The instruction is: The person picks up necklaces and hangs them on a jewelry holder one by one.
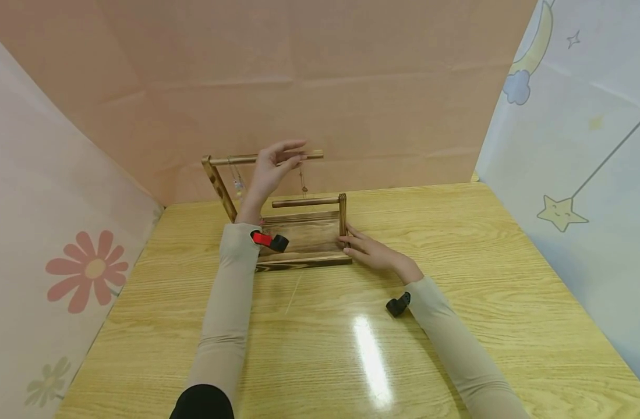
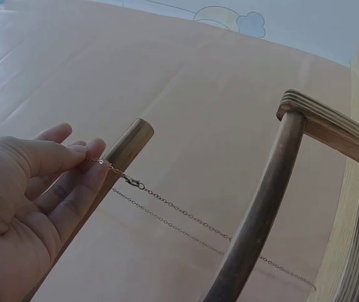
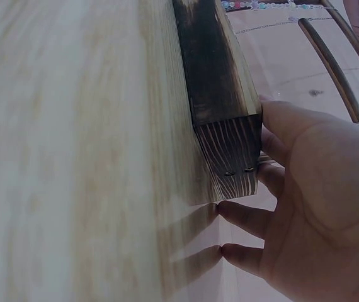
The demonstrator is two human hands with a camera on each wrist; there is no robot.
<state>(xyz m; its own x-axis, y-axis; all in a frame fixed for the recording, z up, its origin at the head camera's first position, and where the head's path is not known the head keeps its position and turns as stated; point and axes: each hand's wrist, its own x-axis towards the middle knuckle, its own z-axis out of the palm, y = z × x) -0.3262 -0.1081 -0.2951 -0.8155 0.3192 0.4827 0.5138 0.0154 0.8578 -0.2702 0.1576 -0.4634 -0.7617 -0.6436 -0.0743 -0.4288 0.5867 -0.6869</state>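
Observation:
My left hand (image 1: 269,171) is raised at the free end of the upper bar of a wooden jewelry stand (image 1: 304,262). Its thumb and fingertips pinch a thin chain necklace (image 2: 186,214) near the clasp (image 2: 132,181). The chain passes by the bar's round end and hangs down past the lower bar (image 1: 305,202). Low at the stand's right side, my right hand (image 1: 377,255) holds the end by the post (image 1: 343,215), thumb and fingers around it. In the right wrist view, two of its fingertips (image 3: 245,217) touch the table beside the stand's dark wooden end (image 3: 233,154).
A beaded necklace (image 1: 238,185) hangs from the left part of the upper bar, near the slanted left post (image 1: 220,189). The stand is on a wood-grain table (image 1: 309,349). A peach backdrop (image 1: 377,116) rises behind, with patterned sheets on both sides.

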